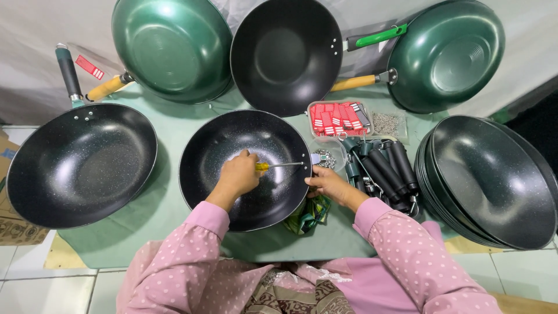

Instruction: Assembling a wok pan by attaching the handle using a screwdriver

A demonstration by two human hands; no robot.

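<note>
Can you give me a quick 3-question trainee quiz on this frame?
1. Which tool does the left hand hold inside the black pan?
2. True or false: the right hand is at that pan's rim.
3. Where is the stack of black pans: A) the person's left, B) the person's right, C) rear centre?

Key: 1. A yellow-handled screwdriver. 2. True. 3. B.

The left hand (238, 174) is gripping a yellow-handled screwdriver (278, 166) inside the speckled black wok (244, 168) at the surface's near edge, while the right hand (326, 183) is steadying its rim.
</note>
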